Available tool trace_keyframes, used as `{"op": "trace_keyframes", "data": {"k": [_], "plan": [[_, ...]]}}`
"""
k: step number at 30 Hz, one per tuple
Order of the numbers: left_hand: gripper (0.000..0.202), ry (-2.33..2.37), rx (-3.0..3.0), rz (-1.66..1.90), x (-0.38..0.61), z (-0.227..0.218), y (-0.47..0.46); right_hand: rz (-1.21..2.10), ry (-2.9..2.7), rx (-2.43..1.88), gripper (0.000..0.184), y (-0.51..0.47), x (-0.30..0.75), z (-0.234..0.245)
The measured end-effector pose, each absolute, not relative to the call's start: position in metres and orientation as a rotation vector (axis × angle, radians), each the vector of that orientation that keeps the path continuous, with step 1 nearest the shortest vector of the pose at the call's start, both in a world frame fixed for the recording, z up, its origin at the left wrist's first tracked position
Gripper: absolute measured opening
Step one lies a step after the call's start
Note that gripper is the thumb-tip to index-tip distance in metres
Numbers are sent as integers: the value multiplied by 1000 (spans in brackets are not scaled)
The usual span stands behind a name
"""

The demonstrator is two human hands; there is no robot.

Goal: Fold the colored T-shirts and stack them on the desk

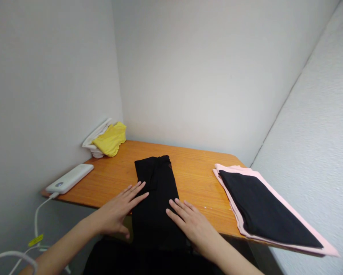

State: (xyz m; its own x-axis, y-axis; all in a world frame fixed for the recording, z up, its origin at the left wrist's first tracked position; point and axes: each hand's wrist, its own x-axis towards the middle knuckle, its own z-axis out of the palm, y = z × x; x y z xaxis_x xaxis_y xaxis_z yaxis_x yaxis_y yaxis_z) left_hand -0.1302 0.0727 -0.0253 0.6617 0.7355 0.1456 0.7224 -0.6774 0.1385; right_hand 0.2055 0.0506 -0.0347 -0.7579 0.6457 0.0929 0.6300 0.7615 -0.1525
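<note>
A black garment (160, 191), folded into a long strip, lies on the wooden table (197, 168) and hangs over its front edge toward me. My left hand (122, 208) is open at the garment's left side, its fingertips touching the cloth and the thumb apart. On the right side my right hand (190, 223) rests with its fingers stretched out over the garment's edge. Neither hand grips the cloth. The garment's lower end blends into the dark clothing on my lap.
Folded pink cloth (225, 187) with black cloth (269, 210) on top lies at the right edge. At the back left are yellow cloth (111, 139) and white cloth (95, 133). A white power bank (70, 178) with a cable (37, 217) sits front left. Walls enclose the table.
</note>
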Motion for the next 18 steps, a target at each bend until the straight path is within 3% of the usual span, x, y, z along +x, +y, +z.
{"op": "trace_keyframes", "data": {"k": [2,5,10,13,18], "plan": [[97,1316,2905,337,-123,-34,64,151,-2787,-1012,72,45,210,-37],[82,1339,2937,528,-114,-42,53,226,-2704,-912,67,37,219,-34],[24,1293,2541,827,-100,-30,50,612,-2178,-961,22,53,208,-20],[33,1440,2043,1033,-89,-22,63,641,-1942,-1252,33,87,186,-7],[44,1723,1735,1243,-85,-25,88,279,-2061,-1949,51,124,159,8]]}}
